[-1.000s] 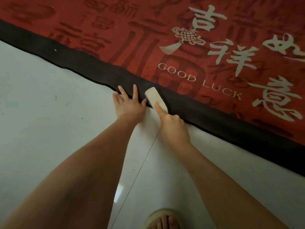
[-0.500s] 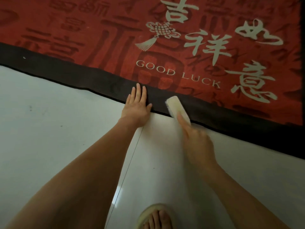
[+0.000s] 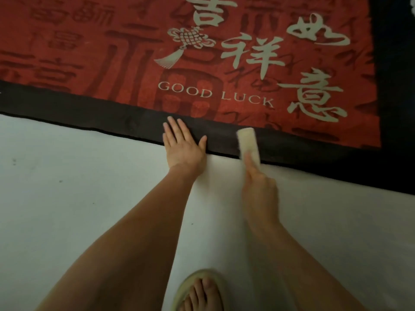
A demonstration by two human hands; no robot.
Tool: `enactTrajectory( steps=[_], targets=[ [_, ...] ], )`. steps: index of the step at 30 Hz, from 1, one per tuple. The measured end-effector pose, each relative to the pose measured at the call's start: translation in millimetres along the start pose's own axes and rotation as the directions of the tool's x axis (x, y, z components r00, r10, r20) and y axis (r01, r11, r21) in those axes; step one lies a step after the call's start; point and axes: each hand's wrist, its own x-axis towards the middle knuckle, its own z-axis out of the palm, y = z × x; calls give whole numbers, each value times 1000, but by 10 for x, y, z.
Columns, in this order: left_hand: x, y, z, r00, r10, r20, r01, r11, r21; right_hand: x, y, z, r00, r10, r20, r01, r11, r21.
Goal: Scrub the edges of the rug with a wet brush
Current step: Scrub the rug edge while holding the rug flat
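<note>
A red rug [image 3: 125,52] with pale characters and the words GOOD LUCK lies on the floor, and its black border [image 3: 89,117] runs across the view. My left hand [image 3: 183,144] lies flat, fingers spread, on the near edge of the border. My right hand [image 3: 260,189] grips a cream-coloured brush [image 3: 248,142], index finger stretched along its back. The brush rests on the black border, to the right of my left hand, and looks blurred.
Pale tiled floor [image 3: 67,187] fills the near half of the view. A foot in a light sandal [image 3: 199,290] stands at the bottom centre. The rug's black right border [image 3: 395,86] runs up the right side.
The brush and my right hand have slid to the right along the black border, farther from my left hand. The view has shifted right, and the rug's right border has come into sight.
</note>
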Motion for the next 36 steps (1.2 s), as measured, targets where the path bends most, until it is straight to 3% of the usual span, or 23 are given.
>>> enactTrajectory(
  steps=[2, 4, 6, 9, 13, 15, 17, 18, 20, 21, 24, 27, 29, 31, 33, 34, 36],
  targets=[
    [-68, 85, 109, 988, 155, -17, -154, 988, 23, -48, -281, 232, 991, -121, 59, 118, 992, 51],
    [-49, 38, 129, 979, 202, -6, -202, 979, 8, 29, -177, 230, 979, -191, 77, 192, 981, -15],
    [-41, 5, 95, 979, 201, 23, -200, 979, -32, 103, 267, 29, 992, -107, 65, 115, 986, -124],
    [-15, 48, 75, 980, 196, 40, -195, 980, -25, 24, 484, -188, 994, 101, -46, -100, 994, 36],
    [-15, 16, 70, 973, 212, 91, -212, 977, -12, -104, -185, 202, 990, -119, 77, 115, 991, 62],
    [7, -37, 41, 970, 221, 105, -222, 975, -7, -65, -83, 213, 970, -226, 95, 230, 972, -36],
    [-8, -48, -1, 973, 201, 113, -204, 979, 11, 37, 366, 9, 982, -171, 79, 182, 971, -155],
    [-21, -15, -16, 975, 185, 120, -189, 982, 20, 55, 613, -140, 996, -87, 38, 91, 985, -145],
    [-55, 163, -22, 976, 169, 135, -173, 985, 17, 13, 813, -306, 993, 98, -72, -97, 995, 13],
    [-75, 271, -26, 974, 181, 136, -183, 983, 3, -4, 716, -276, 987, 117, -113, -105, 989, 101],
    [-159, 476, 67, 938, 309, 160, -315, 949, 16, -92, 214, 9, 1000, -17, 7, 16, 986, 169],
    [-124, 381, 91, 923, 341, 177, -354, 934, 47, 10, 422, -64, 983, -155, 94, 160, 986, -47],
    [-139, 376, 75, 929, 314, 196, -332, 941, 69, 146, 887, -373, 998, -43, 36, 47, 993, -111],
    [-157, 523, 51, 938, 290, 192, -306, 950, 59, 90, 1030, -491, 982, 147, -118, -135, 985, 106],
    [-208, 710, 59, 922, 358, 148, -366, 930, 33, -77, 753, -296, 967, 207, -151, -165, 954, 251],
    [-224, 774, 80, 900, 417, 130, -424, 905, 32, -152, 612, -158, 977, 181, -114, -149, 958, 246],
    [-206, 828, 128, 859, 488, 154, -498, 866, 33, -248, 584, 1, 999, -22, -36, 27, 989, 147]
  ],
)
